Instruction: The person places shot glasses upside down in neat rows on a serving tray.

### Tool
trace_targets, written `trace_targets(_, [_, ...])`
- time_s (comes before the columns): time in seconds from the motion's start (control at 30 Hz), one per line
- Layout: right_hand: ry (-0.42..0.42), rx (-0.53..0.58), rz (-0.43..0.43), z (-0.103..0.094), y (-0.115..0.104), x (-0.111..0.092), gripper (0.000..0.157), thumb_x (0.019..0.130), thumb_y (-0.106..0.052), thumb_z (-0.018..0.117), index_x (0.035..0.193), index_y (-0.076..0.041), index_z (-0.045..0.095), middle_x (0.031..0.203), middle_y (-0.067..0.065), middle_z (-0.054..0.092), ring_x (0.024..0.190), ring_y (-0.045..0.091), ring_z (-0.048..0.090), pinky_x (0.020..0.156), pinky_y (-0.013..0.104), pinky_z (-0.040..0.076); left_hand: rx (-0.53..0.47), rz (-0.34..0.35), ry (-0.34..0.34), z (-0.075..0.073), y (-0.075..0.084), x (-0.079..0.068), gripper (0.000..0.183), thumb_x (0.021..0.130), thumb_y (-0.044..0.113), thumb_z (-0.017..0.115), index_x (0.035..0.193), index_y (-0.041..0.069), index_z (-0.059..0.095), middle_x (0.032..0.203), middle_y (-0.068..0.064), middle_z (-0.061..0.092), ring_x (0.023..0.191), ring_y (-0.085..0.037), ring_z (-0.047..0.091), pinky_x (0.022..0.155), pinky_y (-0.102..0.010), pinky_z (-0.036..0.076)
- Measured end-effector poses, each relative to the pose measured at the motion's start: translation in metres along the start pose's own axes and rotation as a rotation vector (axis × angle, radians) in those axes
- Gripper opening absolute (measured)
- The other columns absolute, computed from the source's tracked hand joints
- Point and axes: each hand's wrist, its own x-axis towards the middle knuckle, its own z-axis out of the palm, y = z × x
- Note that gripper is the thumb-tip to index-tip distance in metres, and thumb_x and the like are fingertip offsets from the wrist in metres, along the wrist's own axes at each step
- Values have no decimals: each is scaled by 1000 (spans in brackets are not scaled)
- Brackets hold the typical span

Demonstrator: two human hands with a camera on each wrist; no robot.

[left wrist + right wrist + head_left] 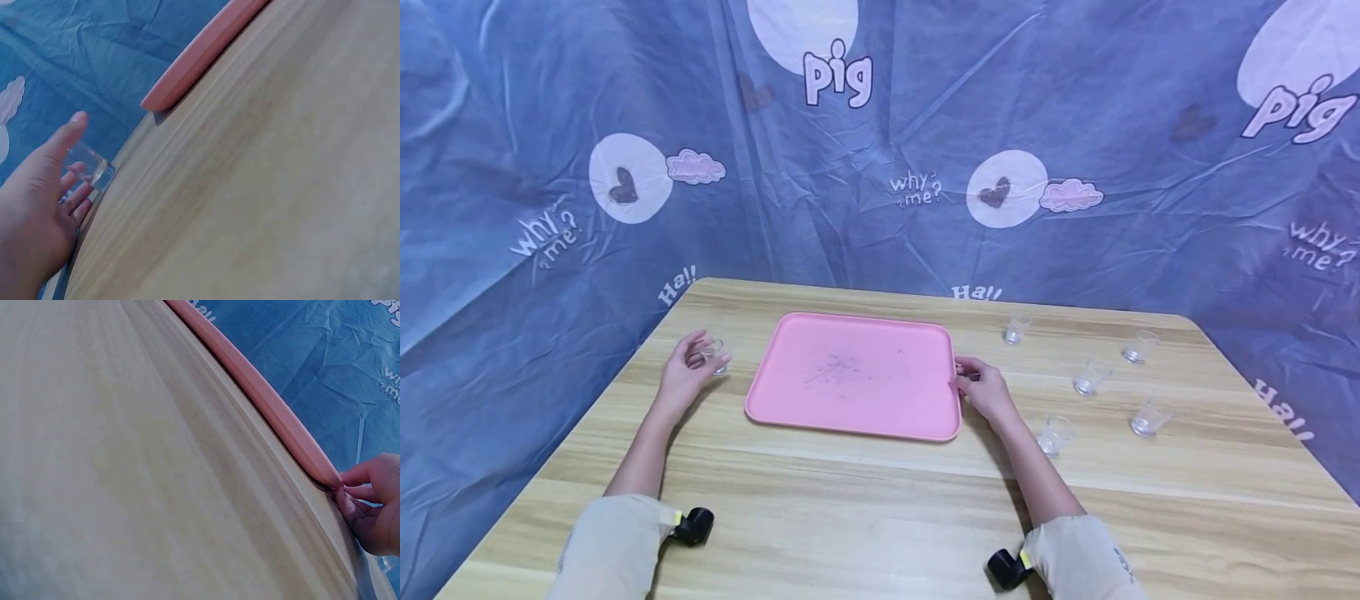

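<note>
A small clear shot glass is upright on the table's left side. My left hand is around it, thumb on the near side and fingers on the far side. In the left wrist view, the thumb and fingers of the left hand are spread, with the glass between them. A pink rectangular tray lies at the middle of the table, grey marks on its surface. My right hand pinches the tray's right edge; in the right wrist view, its fingertips meet at the pink rim.
Several more clear shot glasses stand apart on the right: one at the back, one far right, and a near one beside my right forearm. A blue printed cloth hangs behind the wooden table.
</note>
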Motion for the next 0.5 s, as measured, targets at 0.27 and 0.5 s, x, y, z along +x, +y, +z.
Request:
trace_targets(0.27, [-1,-12,2,0,0,-1,40,82,2,56,121,10,52,102,22,59,87,25,56,65,18,45,148,47,-66,-6,-10,-2,63,82,8,68,133,-10,36,125,-29,45,117,-38,40,100,-44,30])
trace_targets(0.5, [-2,-12,9,0,-2,-1,41,82,2,56,122,9,52,102,21,58,88,25,55,65,17,45,293,77,-58,-6,-12,-3,47,81,6,68,122,-8,50,119,-31,51,114,-41,45,98,-45,33])
